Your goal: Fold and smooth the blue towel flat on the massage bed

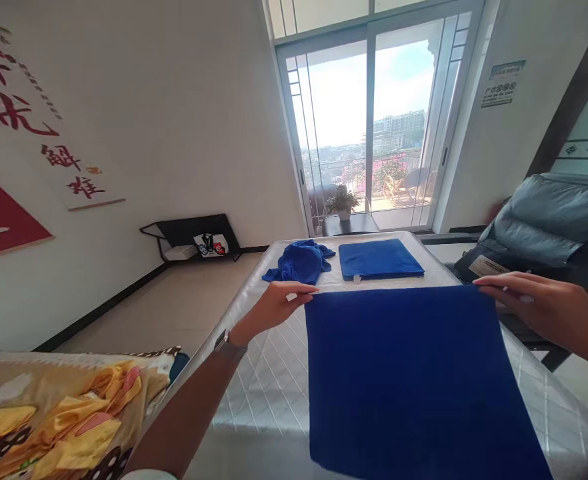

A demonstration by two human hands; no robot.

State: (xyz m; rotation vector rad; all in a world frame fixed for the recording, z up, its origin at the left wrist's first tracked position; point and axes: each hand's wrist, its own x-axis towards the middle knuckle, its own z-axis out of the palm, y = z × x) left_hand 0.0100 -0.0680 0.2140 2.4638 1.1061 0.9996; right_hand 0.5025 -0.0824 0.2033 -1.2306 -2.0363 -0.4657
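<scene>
A blue cloth (409,380) hangs spread out in front of me, held up by its two top corners. My left hand (280,305) pinches the left corner between thumb and fingers. At the right corner, my right hand (534,303) grips the edge in the same way. Beyond the cloth, a flat folded stack of blue cloth (381,259) with a small white tag lies on the covered table (259,373). To its left sits a crumpled heap of blue cloth (301,261). The lower edge of the held cloth runs out of view.
Yellow and brown patterned fabric (74,420) lies on a surface at lower left. A dark leather armchair (549,220) stands at the right. Past the table are a potted plant (343,200) and sliding glass doors (369,120). A black rack (194,233) is by the wall.
</scene>
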